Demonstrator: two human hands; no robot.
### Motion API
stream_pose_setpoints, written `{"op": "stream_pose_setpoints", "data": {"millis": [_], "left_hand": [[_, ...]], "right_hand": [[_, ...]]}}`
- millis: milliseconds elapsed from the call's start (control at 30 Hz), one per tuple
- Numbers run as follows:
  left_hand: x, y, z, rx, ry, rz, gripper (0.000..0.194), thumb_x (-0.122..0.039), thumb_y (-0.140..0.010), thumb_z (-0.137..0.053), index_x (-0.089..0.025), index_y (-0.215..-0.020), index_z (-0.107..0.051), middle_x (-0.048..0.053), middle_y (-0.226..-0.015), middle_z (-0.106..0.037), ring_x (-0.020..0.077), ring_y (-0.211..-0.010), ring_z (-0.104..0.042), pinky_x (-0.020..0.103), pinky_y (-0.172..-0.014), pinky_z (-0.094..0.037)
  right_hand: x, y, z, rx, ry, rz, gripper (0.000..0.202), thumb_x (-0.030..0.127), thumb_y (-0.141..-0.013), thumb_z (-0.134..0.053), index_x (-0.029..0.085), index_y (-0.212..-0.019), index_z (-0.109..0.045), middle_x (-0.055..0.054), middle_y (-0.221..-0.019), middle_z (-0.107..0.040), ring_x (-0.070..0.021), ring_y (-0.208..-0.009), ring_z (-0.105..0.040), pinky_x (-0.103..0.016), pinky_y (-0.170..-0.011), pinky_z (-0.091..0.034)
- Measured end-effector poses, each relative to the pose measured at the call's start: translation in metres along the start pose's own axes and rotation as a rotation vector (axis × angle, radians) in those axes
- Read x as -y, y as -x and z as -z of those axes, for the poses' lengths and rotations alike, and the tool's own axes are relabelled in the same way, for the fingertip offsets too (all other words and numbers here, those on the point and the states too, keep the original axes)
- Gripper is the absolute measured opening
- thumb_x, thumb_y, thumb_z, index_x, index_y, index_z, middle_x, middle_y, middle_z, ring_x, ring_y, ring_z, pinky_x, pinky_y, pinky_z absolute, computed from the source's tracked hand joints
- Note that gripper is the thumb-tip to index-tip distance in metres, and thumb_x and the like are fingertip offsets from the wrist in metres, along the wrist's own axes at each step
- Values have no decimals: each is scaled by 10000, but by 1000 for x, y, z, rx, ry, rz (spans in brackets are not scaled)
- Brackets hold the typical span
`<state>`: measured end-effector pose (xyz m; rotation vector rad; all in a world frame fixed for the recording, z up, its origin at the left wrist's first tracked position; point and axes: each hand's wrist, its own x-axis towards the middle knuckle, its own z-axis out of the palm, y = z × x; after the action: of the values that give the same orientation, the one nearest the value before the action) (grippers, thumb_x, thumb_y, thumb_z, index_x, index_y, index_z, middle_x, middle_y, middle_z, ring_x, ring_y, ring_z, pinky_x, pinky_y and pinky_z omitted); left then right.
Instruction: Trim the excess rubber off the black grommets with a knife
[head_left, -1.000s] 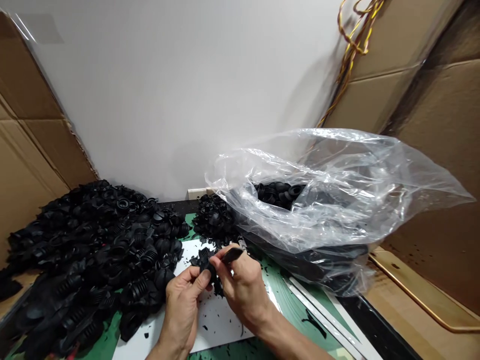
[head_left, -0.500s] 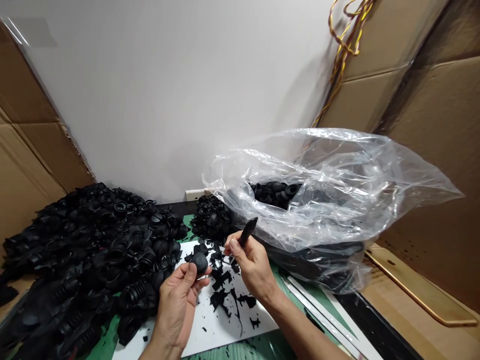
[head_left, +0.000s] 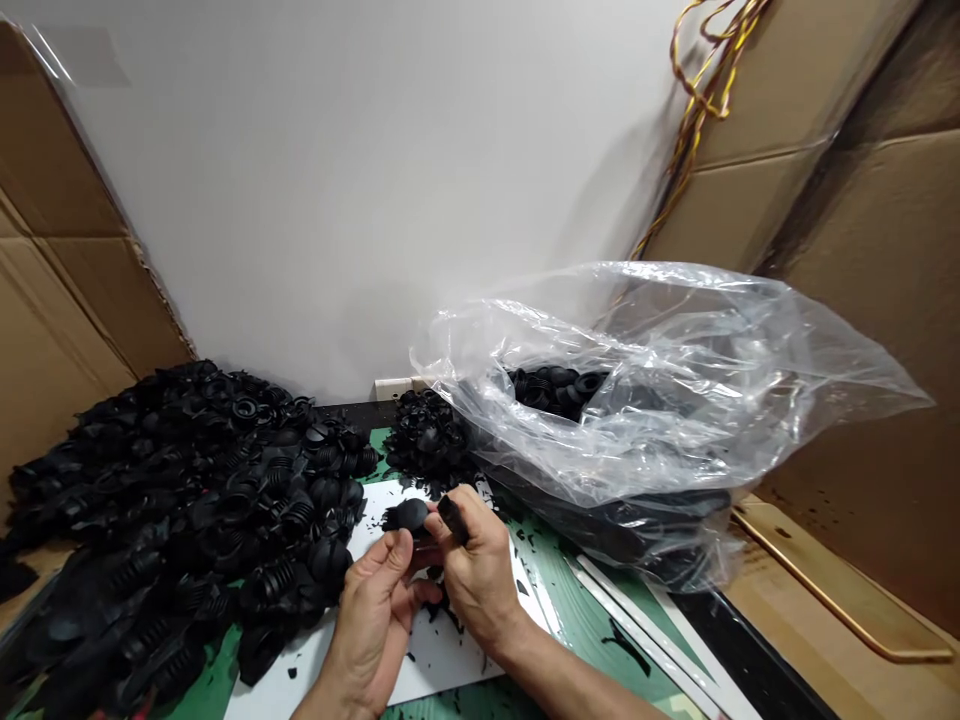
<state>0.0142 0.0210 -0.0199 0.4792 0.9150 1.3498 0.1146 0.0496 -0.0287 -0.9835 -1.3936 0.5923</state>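
My left hand is closed, thumb and fingers pinched at a black domed rubber part above the white sheet. Its lower portion is hidden by the fingers. My right hand is wrapped round a slim black-handled tool, its working end hidden between the hands. The fingertips of both hands meet close to the part. Black rubber scraps lie on the sheet beneath them.
A large heap of ribbed black rubber parts spreads at left. Behind the hands sits a smaller pile of black scraps. A clear plastic bag at right holds more black parts. White strips lie on the green mat.
My right hand has moved left and down to my left hand, and the tool's handle has tilted. The left hand has shifted slightly right. The view has shifted a little.
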Motion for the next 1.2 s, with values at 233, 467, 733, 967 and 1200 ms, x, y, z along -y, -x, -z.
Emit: {"op": "stream_pose_setpoints", "data": {"millis": [233,467,733,967,1200], "left_hand": [[-3,6,-3,102,-227,20,321,-356,-587,-819,-107,-758,-712,41,-658,-672,97,-501,-563,184,-413,-463],[-3,0,3,97,-545,6,342,-457,-619,-735,-130,-669,-649,-10,-469,-590,74,-335,-485,162,-311,-332],[-9,-8,11,-178,-800,-368,277,-395,-636,-677,-159,-781,-666,-47,-484,-557,80,-384,-467,178,-362,-337],[-7,-22,12,-285,-721,-238,399,-409,-612,-663,-137,-897,-599,-25,-408,-580,90,-281,-384,187,-290,-265],[-12,-21,12,-218,-591,-222,458,-389,-640,-660,-120,-1006,-595,69,-728,-696,84,-351,-478,212,-326,-335]], "right_hand": [[-12,-4,5,-7,90,-36,173,228,-793,-472,212,-624,-436,22,-616,-453,-136,-545,-442,-247,-505,-349],[-10,-4,6,162,86,-126,202,253,-840,-438,192,-680,-545,-11,-656,-558,-154,-603,-528,-252,-555,-404],[-25,-21,17,199,274,-245,119,202,-777,-514,189,-796,-631,-67,-818,-678,-231,-770,-626,-328,-696,-461],[-30,-24,5,341,367,-235,266,114,-695,-580,173,-945,-645,-120,-939,-692,-284,-853,-636,-369,-725,-449],[-25,-32,17,328,83,-138,164,115,-689,-477,189,-747,-611,-15,-746,-642,-167,-706,-588,-259,-669,-446]]}}
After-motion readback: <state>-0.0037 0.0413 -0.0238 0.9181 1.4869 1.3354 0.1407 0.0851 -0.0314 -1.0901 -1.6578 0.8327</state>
